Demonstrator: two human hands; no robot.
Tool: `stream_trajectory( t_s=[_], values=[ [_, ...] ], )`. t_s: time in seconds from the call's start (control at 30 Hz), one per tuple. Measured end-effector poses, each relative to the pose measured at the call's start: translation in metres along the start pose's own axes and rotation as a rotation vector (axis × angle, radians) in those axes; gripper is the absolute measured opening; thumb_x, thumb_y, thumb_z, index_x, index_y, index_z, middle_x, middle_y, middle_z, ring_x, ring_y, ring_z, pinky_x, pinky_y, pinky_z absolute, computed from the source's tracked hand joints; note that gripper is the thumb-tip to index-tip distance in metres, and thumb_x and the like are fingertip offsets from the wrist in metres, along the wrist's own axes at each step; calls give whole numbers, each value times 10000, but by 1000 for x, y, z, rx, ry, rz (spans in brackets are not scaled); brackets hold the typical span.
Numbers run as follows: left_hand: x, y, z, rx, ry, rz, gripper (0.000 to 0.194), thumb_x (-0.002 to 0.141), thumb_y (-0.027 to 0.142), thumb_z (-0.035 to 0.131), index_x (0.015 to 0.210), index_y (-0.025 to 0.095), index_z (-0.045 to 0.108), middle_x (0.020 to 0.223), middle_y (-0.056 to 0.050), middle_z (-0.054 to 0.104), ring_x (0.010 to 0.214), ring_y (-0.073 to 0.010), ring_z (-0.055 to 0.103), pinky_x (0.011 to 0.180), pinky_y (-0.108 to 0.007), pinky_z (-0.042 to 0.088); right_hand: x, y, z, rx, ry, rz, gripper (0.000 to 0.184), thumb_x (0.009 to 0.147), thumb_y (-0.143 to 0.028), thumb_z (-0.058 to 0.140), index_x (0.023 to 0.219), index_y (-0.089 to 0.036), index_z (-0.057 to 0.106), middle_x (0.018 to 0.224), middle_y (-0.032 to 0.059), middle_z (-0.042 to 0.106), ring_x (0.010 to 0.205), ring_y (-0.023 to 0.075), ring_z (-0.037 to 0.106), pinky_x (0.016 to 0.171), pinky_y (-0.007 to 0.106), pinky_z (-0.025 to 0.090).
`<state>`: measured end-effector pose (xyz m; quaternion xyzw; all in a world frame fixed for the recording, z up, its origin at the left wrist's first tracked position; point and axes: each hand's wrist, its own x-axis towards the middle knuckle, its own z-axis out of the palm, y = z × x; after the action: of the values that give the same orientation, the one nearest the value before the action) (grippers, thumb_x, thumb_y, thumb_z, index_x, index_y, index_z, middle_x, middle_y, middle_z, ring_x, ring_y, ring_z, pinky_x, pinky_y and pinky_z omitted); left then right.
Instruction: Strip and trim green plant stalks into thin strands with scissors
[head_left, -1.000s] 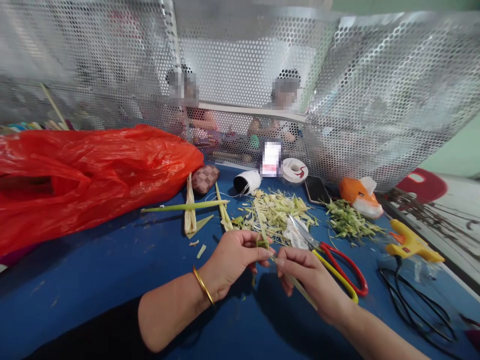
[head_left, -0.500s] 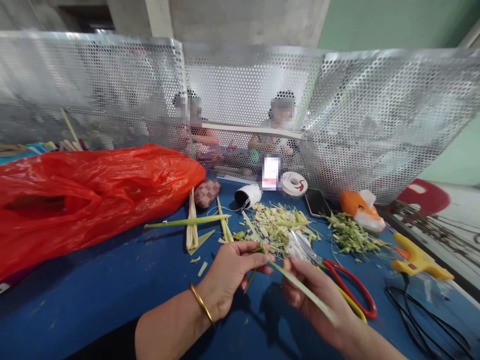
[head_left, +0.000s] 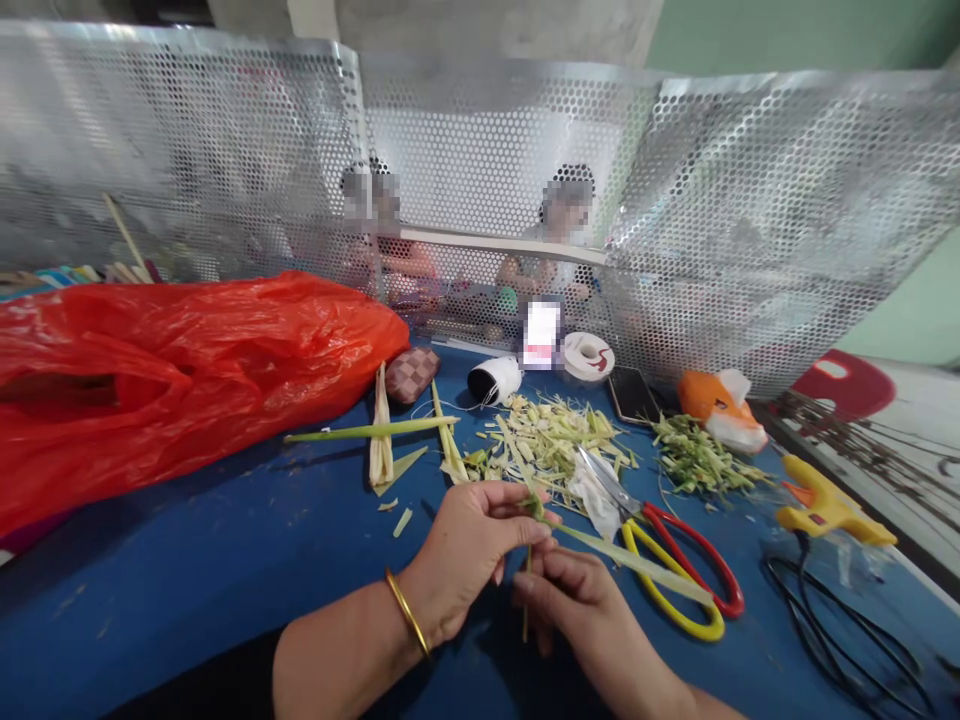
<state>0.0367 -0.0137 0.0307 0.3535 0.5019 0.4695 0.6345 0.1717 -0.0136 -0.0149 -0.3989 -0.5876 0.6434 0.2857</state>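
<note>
My left hand [head_left: 463, 545], with a gold bangle on the wrist, pinches the folded end of a pale green leaf strip [head_left: 637, 565] above the blue table [head_left: 225, 540]. Just below it, my right hand [head_left: 577, 600] has its fingers closed on a thin stem of the same strip hanging down. The strip's long free end runs off to the right, over the scissors [head_left: 660, 545] with red and yellow handles.
A big red plastic bag [head_left: 165, 360] fills the left side. Leaf cuttings [head_left: 551, 440], loose strips [head_left: 379, 430], a thread spool [head_left: 495, 380], tape roll [head_left: 589, 358], phone [head_left: 634, 393] and yellow glue gun [head_left: 829, 505] with black cord lie around. A perforated metal screen [head_left: 750, 220] stands behind; people sit beyond it.
My right hand has slid left along the strip and now sits right under my left hand. The strip's free end now lies across the scissors.
</note>
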Motion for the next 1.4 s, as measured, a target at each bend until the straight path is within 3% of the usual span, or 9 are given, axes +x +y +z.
stream_trajectory(
  t_s=[0.13,0.47,0.57,0.67,0.73,0.77,0.97,1.23,1.4],
  values=[
    [3,4,-3,42,14,12,235,692,141,681,926,118,688,832,-92,726,686,-160,682,327,-137,280,-6,-1,-2,-107,-97,4,491,761,-639,540,588,-184,482,509,-25,445,431,86,381,420,217,283],
    [6,2,-6,120,3,30,246,724,179,653,957,104,670,857,-106,731,663,-140,669,342,-140,321,-14,-15,-4,-547,-295,-294,354,878,-315,454,572,-199,320,579,-20,427,555,108,407,530,237,303],
    [6,3,-6,157,-4,42,257,716,221,663,947,109,672,841,-93,724,645,-137,661,353,-149,322,-20,-21,-11,-693,-184,-485,276,893,-262,457,624,-199,450,621,7,510,571,127,462,535,249,323],
    [4,3,-5,215,-82,15,239,690,225,675,911,134,677,719,-33,697,587,-123,632,366,-153,318,-22,-29,-24,-794,185,-687,80,861,-223,539,815,-211,603,685,30,587,625,162,524,588,278,359],
    [1,2,-3,273,-173,-14,154,696,219,659,827,141,680,603,4,649,517,-99,580,377,-155,317,-18,-36,-31,-775,382,-617,119,837,-243,587,945,-224,634,727,34,594,671,180,538,630,297,383],
    [-1,1,-3,302,-219,-28,115,697,218,654,779,141,674,566,13,628,495,-92,557,383,-156,320,-15,-38,-34,-727,383,-544,149,826,-272,601,961,-220,638,720,29,583,672,181,535,632,300,391],
    [-4,-3,0,354,-352,-87,221,774,339,601,799,138,689,539,6,619,441,-83,511,392,-173,330,0,-41,-37,-124,128,-132,221,756,-346,655,643,-189,549,561,-31,509,532,113,464,508,247,366],
    [-5,-4,1,348,-420,-154,254,753,375,640,723,127,692,746,-62,719,526,-105,624,368,-157,317,3,-31,-37,22,295,-215,226,780,-315,639,633,-183,528,541,-40,500,524,94,439,526,239,360],
    [-6,-5,2,289,-386,-176,287,799,408,585,765,130,646,775,-80,730,587,-134,671,339,-146,255,4,-30,-36,66,254,-190,257,784,-373,641,649,-184,531,554,-33,514,518,97,464,518,238,393]
  ],
)
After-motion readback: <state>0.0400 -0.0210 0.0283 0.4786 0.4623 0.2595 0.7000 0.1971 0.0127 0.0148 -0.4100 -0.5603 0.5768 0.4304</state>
